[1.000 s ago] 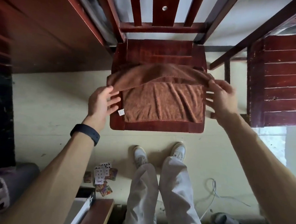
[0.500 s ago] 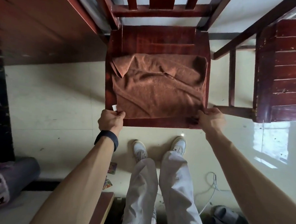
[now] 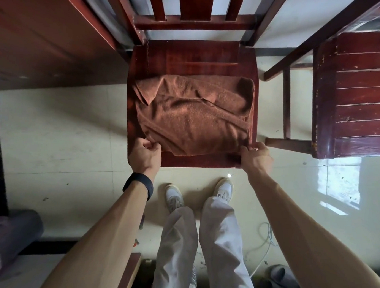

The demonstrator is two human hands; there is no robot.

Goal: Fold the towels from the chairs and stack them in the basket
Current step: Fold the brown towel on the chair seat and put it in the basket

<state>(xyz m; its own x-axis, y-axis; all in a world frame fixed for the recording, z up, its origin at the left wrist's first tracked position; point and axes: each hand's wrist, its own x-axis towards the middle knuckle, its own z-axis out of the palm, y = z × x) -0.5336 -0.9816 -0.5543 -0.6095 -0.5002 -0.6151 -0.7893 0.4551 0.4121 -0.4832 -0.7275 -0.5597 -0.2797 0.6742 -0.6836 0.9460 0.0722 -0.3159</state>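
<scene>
Early in the fold, stacking yet to come
Left hand [image 3: 146, 154] and right hand [image 3: 256, 156], apart, each pinch a near corner of the rumpled towel [image 3: 193, 117] on the chair [image 3: 190, 56] seat; no basket shows.

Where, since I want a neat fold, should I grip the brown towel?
Take the towel at its near corners, from the front of the chair seat, as the left hand and right hand pinch it: its far side is bunched, its near hem lies flat.
</scene>
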